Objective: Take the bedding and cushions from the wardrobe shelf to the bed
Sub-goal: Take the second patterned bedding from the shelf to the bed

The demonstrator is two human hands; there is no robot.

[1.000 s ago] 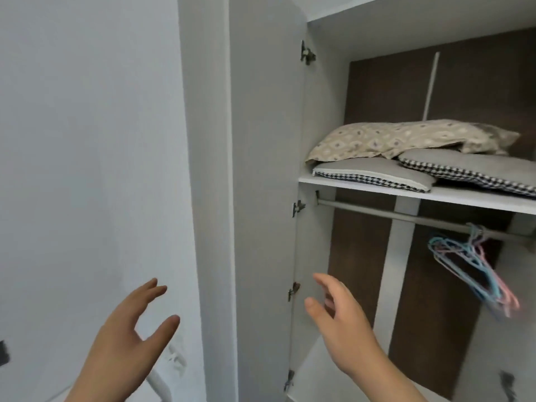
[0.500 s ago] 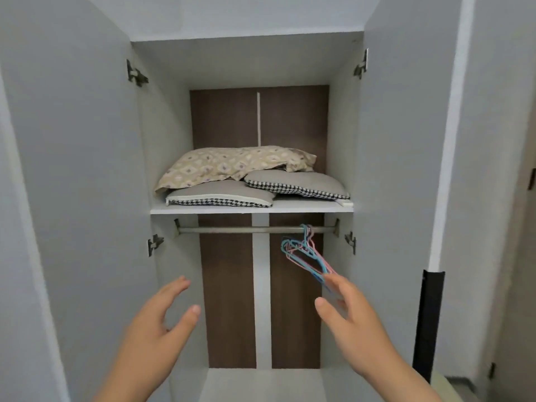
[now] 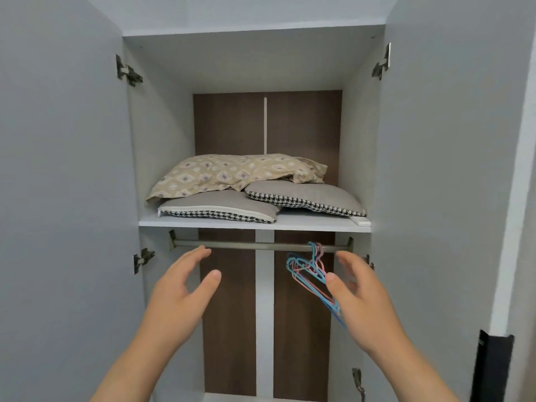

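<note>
The white wardrobe shelf (image 3: 316, 223) carries a beige patterned pillow (image 3: 232, 172) lying across two grey cushions with houndstooth edges. One cushion (image 3: 217, 208) lies at the left front, the other cushion (image 3: 307, 197) at the right. Below the shelf, my left hand (image 3: 181, 288) and my right hand (image 3: 359, 297) are raised with fingers spread, palms facing each other. Neither hand touches anything.
Both wardrobe doors (image 3: 66, 198) stand wide open at the sides. A metal rail (image 3: 246, 245) runs under the shelf with several blue and pink hangers (image 3: 310, 274) hanging at its right end, just left of my right hand. A black strip (image 3: 491, 369) stands at the lower right.
The view has swung from the left door to face the wardrobe straight on and closer. Both hands have risen toward the shelf, staying empty.
</note>
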